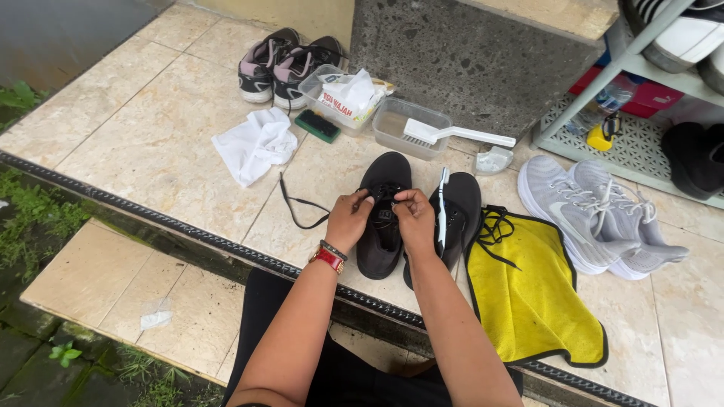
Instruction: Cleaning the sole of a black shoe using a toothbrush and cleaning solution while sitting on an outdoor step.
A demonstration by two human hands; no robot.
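A black shoe [386,172] lies on the tiled floor in front of me, toe pointing away. My left hand [348,220] and my right hand [413,218] both pinch at its lace area near the tongue. A black lace [296,205] trails out to the left of the shoe across the tile. A second black shoe [461,205] lies just right of the first, with a white toothbrush [442,202] resting on it. I wear a red watch on my left wrist.
A yellow cloth [528,294] with a loose black lace lies at right, beside grey sneakers [596,215]. Behind are a white rag [255,145], two clear tubs, one holding a white brush [452,134], black-and-pink sneakers [280,64] and a shoe rack [641,98]. A step edge runs below.
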